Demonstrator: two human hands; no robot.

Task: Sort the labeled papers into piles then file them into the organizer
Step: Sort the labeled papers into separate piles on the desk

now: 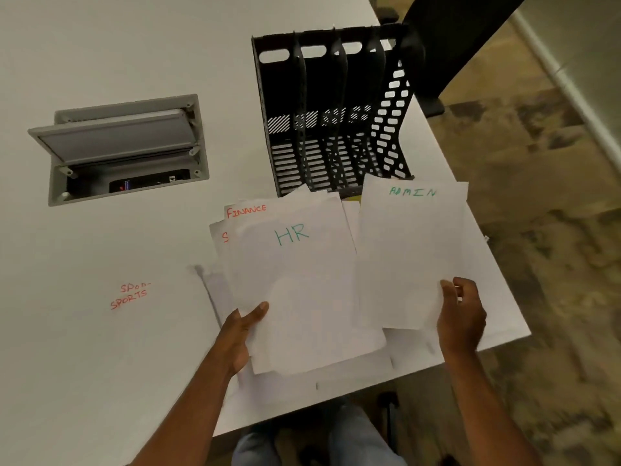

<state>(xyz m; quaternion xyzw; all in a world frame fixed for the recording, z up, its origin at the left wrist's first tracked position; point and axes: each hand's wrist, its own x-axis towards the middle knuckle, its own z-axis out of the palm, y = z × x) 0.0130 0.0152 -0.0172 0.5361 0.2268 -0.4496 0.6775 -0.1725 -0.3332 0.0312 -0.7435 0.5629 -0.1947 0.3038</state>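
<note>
**Splitting the stack by label**

Head view: the left hand [240, 334] grips a fanned stack of papers [302, 297], thumb on top, so the HR sheet faces up and the FINANCE label [246, 211] peeks out behind. The right hand [462, 317] pinches the ADMIN sheet [413, 250] at its lower edge, fingers curled around it, held apart from the stack, probably to start its own pile. A SPORTS sheet [134, 314] lies alone on the surface [100, 62]. The organizer [332, 109] stands just beyond, slots seemingly unfilled.
</note>
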